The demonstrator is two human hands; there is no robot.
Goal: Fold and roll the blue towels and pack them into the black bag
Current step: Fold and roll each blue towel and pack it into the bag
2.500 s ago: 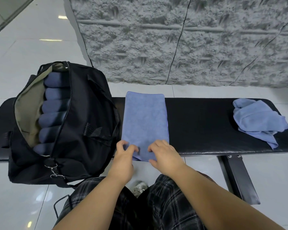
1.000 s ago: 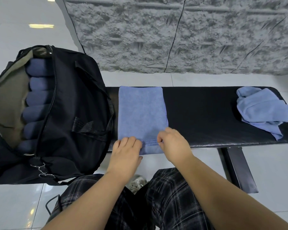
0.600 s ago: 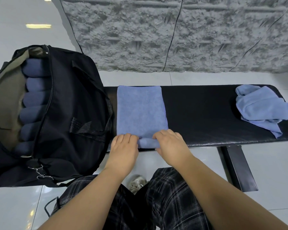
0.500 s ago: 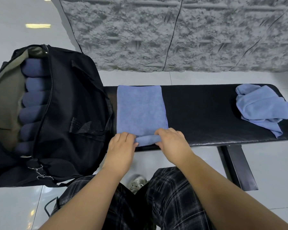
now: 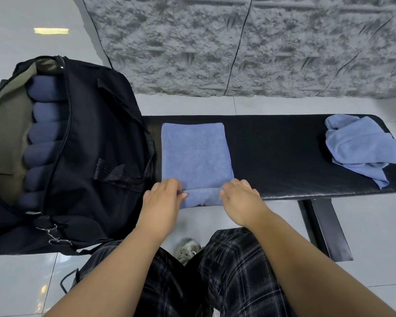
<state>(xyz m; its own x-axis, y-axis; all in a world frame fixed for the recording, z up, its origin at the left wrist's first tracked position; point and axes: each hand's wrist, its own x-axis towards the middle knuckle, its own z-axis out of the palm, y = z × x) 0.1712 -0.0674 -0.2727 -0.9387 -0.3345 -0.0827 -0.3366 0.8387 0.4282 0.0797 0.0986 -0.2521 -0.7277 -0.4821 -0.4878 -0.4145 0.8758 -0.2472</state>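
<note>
A folded blue towel [image 5: 194,154] lies flat across the black bench [image 5: 284,156], its near end turned up into a small roll at the bench's front edge. My left hand [image 5: 162,200] grips the roll's left end and my right hand [image 5: 240,197] grips its right end, fingers curled over it. The open black bag [image 5: 96,156] sits at the bench's left end with several rolled blue towels [image 5: 41,133] stacked inside. A crumpled blue towel [image 5: 361,147] lies at the bench's right end.
A rough grey stone wall [image 5: 238,42] stands behind the bench. The bench's metal leg [image 5: 325,227] drops to the white tiled floor at the right. My legs in plaid trousers [image 5: 215,271] and a shoe [image 5: 188,248] are below the bench edge.
Both hands took the towel's near edge, turned it over and rolled it a little way forward. The flat part is shorter now. The bag and crumpled towel have not moved.
</note>
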